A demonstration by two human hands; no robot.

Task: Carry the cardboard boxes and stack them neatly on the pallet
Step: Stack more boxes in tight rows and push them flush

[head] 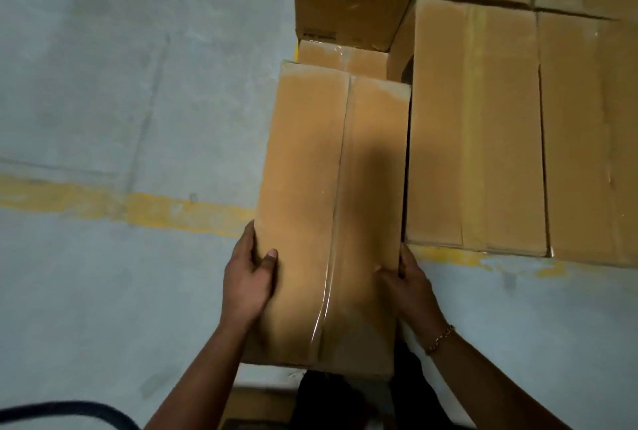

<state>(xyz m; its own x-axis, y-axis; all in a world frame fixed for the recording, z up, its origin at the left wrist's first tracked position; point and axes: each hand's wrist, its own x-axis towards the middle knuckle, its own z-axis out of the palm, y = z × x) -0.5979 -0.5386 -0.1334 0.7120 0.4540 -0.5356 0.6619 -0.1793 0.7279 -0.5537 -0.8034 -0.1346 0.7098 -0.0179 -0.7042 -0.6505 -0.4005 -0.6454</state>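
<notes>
While the left hand (247,277) and right hand (409,286) grip the box (331,171) by its sides, thumbs on top, their fingertips are hidden; the far box's (348,12) print is unreadable.

The left hand (247,281) and right hand (411,288) grip the near end of a long brown taped cardboard box (331,171), just beside stacked brown cardboard boxes (483,119), above a grey concrete floor (103,84) marked with a yellow painted line (138,205).

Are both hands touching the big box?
Touching. The head view shows the left hand and right hand gripping the box by its sides.
</notes>
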